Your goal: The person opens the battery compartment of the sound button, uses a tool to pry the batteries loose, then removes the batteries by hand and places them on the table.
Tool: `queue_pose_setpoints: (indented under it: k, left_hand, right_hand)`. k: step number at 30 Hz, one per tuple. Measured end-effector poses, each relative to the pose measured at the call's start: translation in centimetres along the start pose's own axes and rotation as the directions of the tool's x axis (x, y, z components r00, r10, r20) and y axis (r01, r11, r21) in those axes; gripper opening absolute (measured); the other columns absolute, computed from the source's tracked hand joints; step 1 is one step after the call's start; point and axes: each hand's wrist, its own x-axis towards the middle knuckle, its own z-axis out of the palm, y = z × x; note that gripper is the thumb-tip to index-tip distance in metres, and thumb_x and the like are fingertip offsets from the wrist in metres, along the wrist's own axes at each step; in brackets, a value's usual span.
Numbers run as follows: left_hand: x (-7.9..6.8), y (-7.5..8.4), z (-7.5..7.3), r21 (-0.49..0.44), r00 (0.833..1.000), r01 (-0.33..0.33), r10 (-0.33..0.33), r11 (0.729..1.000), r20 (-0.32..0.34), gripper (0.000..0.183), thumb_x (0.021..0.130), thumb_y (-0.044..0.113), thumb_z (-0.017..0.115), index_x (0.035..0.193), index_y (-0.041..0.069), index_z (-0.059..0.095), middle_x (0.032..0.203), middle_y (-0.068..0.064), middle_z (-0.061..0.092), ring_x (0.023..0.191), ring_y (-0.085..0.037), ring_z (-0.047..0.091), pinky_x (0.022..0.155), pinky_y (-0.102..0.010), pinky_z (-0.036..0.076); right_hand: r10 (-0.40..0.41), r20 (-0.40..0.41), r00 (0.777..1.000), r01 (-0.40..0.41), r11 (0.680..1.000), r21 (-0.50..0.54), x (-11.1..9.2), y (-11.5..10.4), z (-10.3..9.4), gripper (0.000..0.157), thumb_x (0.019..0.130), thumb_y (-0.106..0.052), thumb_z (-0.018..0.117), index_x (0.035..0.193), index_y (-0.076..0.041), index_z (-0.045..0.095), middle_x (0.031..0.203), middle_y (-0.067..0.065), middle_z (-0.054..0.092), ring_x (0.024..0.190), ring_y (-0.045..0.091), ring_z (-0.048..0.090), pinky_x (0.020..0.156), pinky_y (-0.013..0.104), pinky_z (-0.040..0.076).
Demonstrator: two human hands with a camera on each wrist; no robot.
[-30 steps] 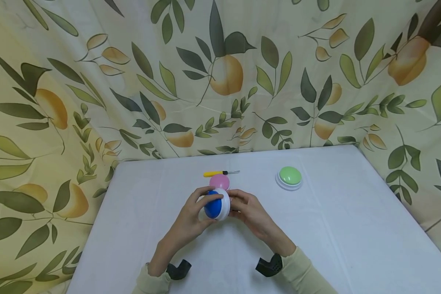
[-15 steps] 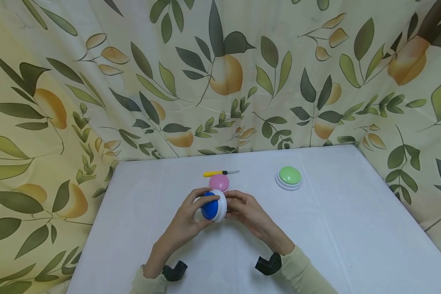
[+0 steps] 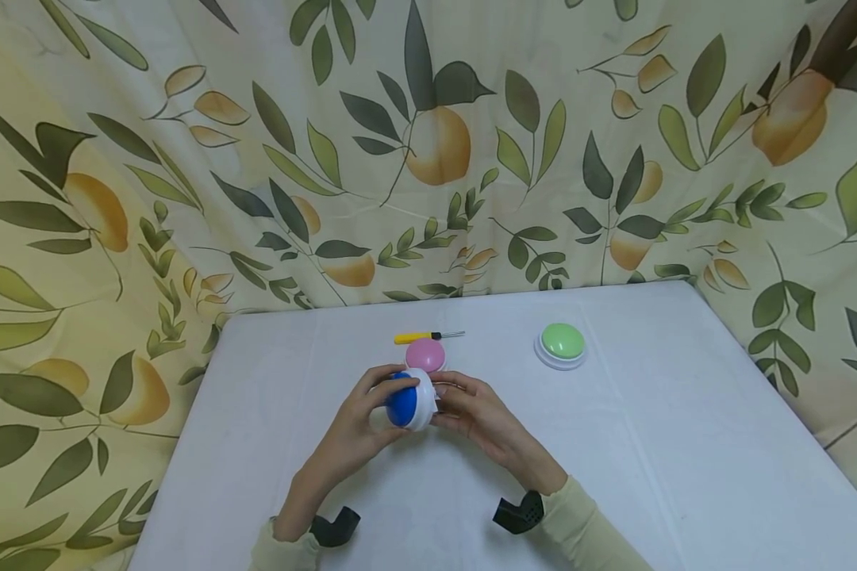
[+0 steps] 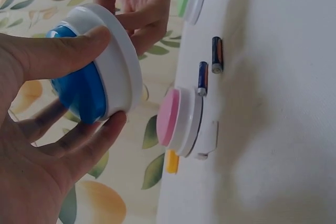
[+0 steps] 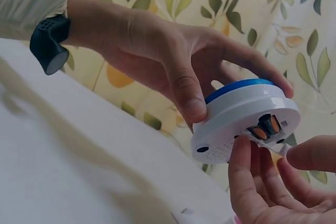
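Observation:
My left hand (image 3: 360, 420) grips a white round push button (image 3: 421, 400) with a blue dome, tilted so its base faces right. Thumb and fingers lie along its rim, as the left wrist view shows. On the base, seen from the right wrist, an open battery compartment (image 5: 266, 127) holds dark batteries with orange ends. My right hand (image 5: 278, 192) is at this base, its thumb and fingers pinching a small white battery cover (image 5: 284, 149) at the compartment's edge. Much of the cover is hidden by the fingers.
Behind the hands sits a pink push button (image 3: 424, 354), with a yellow-handled screwdriver (image 3: 417, 338) beyond it. A green push button (image 3: 563, 342) stands farther right. Two loose batteries (image 4: 217, 54) and another white cover (image 4: 211, 139) lie near the pink one. A patterned curtain (image 3: 428, 159) hangs behind.
Both hands have shifted slightly left together with the blue button, whose base has turned a little. A bit of the white cover now shows at the right fingers. The other objects have stayed put.

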Motion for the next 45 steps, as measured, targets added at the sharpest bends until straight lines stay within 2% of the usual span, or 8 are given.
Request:
queue_pose_setpoints:
  k: [7, 14, 19, 27, 31, 37, 43, 45]
  left_hand:
    - [-0.1, -0.7, 0.0, -0.061, 1.000, 0.003, -0.004, 0.998, -0.010, 0.082, 0.077, -0.003, 0.089, 0.144, 0.033, 0.058, 0.154, -0.004, 0.047, 0.143, -0.035, 0.051, 0.102, -0.049, 0.058]
    - [-0.1, -0.9, -0.4, -0.058, 0.999, 0.033, -0.033, 0.998, -0.007, 0.080, 0.078, 0.000, 0.089, 0.144, 0.034, 0.058, 0.154, -0.003, 0.047, 0.142, -0.035, 0.052, 0.102, -0.049, 0.058]
    - [-0.2, -1.2, -1.3, -0.066, 0.997, 0.058, -0.061, 0.996, -0.050, 0.078, 0.079, 0.003, 0.090, 0.144, 0.033, 0.058, 0.155, -0.002, 0.048, 0.142, -0.034, 0.052, 0.100, -0.045, 0.059]
    - [-0.4, -2.0, -3.5, -0.162, 0.979, 0.138, -0.160, 0.977, -0.126, 0.080, 0.078, 0.004, 0.090, 0.146, 0.031, 0.056, 0.156, -0.002, 0.047, 0.144, -0.036, 0.049, 0.103, -0.047, 0.057]
    - [-0.7, -2.2, -4.7, -0.182, 0.971, 0.157, -0.186, 0.971, -0.153, 0.079, 0.079, 0.004, 0.089, 0.147, 0.029, 0.056, 0.157, -0.003, 0.047, 0.143, -0.036, 0.050, 0.104, -0.036, 0.057]
    - [-1.1, -2.3, -6.4, -0.223, 0.953, 0.184, -0.230, 0.957, -0.198, 0.078, 0.082, 0.003, 0.087, 0.149, 0.025, 0.054, 0.156, -0.002, 0.046, 0.144, -0.035, 0.049, 0.101, -0.013, 0.051]
    - [-1.5, -2.3, -7.6, -0.264, 0.939, 0.192, -0.255, 0.945, -0.232, 0.081, 0.082, -0.001, 0.086, 0.151, 0.022, 0.051, 0.155, -0.001, 0.045, 0.144, -0.033, 0.048, 0.101, -0.012, 0.050]
    - [-1.6, -2.4, -7.9, -0.271, 0.935, 0.193, -0.261, 0.943, -0.241, 0.082, 0.082, -0.001, 0.086, 0.151, 0.022, 0.050, 0.155, 0.000, 0.045, 0.142, -0.023, 0.050, 0.101, -0.012, 0.050]
  right_hand:
    - [0.003, -0.011, 1.000, -0.003, 1.000, 0.013, 0.1, 0.2, 0.1, 0.051, 0.110, -0.018, 0.052, 0.157, -0.002, 0.039, 0.153, 0.014, 0.051, 0.125, 0.025, 0.064, 0.102, 0.040, 0.059]
    - [-0.005, -0.041, 0.999, 0.006, 1.000, 0.011, 0.1, 0.2, 0.3, 0.057, 0.108, -0.019, 0.058, 0.157, -0.001, 0.037, 0.157, 0.017, 0.047, 0.126, 0.026, 0.063, 0.102, 0.039, 0.059]
    - [-0.017, -0.078, 0.997, 0.016, 1.000, -0.012, 0.2, 0.4, 0.3, 0.057, 0.107, -0.020, 0.059, 0.156, 0.000, 0.039, 0.154, 0.020, 0.049, 0.119, 0.024, 0.066, 0.099, 0.036, 0.060]
    - [-0.072, -0.140, 0.988, 0.061, 0.995, -0.080, 0.3, 1.2, 0.6, 0.046, 0.105, -0.014, 0.062, 0.146, 0.004, 0.049, 0.118, 0.002, 0.071, 0.098, 0.016, 0.071, 0.091, 0.030, 0.062]
    - [-0.108, -0.135, 0.985, 0.092, 0.989, -0.119, 0.3, 1.7, 1.1, 0.042, 0.104, -0.009, 0.062, 0.141, 0.007, 0.051, 0.106, 0.000, 0.072, 0.095, 0.014, 0.070, 0.090, 0.030, 0.063]
    - [-0.125, -0.131, 0.984, 0.099, 0.977, -0.188, 0.9, 2.8, 2.5, 0.040, 0.101, -0.010, 0.067, 0.136, 0.006, 0.057, 0.112, 0.008, 0.070, 0.096, 0.015, 0.069, 0.092, 0.034, 0.063]
    - [-0.150, -0.103, 0.983, 0.130, 0.975, -0.181, 1.7, 3.8, 4.5, 0.040, 0.098, -0.004, 0.067, 0.134, 0.008, 0.057, 0.123, 0.024, 0.067, 0.095, 0.014, 0.069, 0.093, 0.038, 0.063]
    - [-0.157, -0.091, 0.983, 0.139, 0.974, -0.180, 2.1, 4.2, 5.1, 0.040, 0.097, -0.003, 0.067, 0.134, 0.009, 0.057, 0.125, 0.027, 0.066, 0.094, 0.013, 0.069, 0.093, 0.035, 0.063]
